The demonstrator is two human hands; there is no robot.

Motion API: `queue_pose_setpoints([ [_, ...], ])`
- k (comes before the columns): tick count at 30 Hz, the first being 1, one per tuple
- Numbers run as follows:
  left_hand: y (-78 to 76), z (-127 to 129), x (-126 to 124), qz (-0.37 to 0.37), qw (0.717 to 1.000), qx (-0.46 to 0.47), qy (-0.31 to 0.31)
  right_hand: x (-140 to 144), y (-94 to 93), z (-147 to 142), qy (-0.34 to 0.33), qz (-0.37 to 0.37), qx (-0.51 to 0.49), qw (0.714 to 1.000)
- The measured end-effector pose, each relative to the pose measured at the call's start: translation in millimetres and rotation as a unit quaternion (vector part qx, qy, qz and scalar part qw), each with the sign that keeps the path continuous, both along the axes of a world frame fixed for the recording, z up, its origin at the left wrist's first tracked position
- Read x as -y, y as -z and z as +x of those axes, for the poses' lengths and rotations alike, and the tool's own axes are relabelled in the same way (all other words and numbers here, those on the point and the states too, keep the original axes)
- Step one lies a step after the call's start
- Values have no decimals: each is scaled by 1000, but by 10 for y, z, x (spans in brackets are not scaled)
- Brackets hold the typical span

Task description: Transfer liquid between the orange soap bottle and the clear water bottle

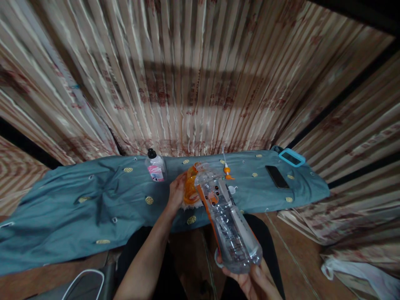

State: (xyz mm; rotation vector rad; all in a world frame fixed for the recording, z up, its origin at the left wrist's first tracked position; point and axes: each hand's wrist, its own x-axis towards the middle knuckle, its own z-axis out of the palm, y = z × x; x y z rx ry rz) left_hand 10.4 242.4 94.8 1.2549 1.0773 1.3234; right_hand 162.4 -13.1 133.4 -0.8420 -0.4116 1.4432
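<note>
Near the middle of the frame, the left hand (pixel 177 192) has its fingers curled against the side of an orange container (pixel 190 189) standing at the near edge of the teal cloth (pixel 93 208). The right hand (pixel 245 280), at bottom centre-right, grips the base of a large clear bottle (pixel 229 231) — tilted, its neck end pointing up and left to the container's top; whether the two touch, I cannot tell. Just right of the bottle's upper end lie an orange pump top (pixel 227 170) and a small white piece (pixel 232 190). A pink-labelled bottle (pixel 156 170) stands left of centre — a dark phone (pixel 276 177) and a blue-framed device (pixel 291 157) lie toward the right.
</note>
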Motion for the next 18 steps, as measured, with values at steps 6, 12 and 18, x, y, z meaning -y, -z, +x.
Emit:
queue_pose_setpoints([
  [6, 3, -28, 23, 3, 999, -32, -18, 3, -44, 3, -1, -4, -12, 1000],
  [12, -30, -45, 102, 7, 1000, 7, 3, -3, -17, -16, 15, -8, -10, 1000],
  [18, 8, -53, 106, 28, 999, -14, 32, -21, -76, -44, 24, -17, -13, 999],
])
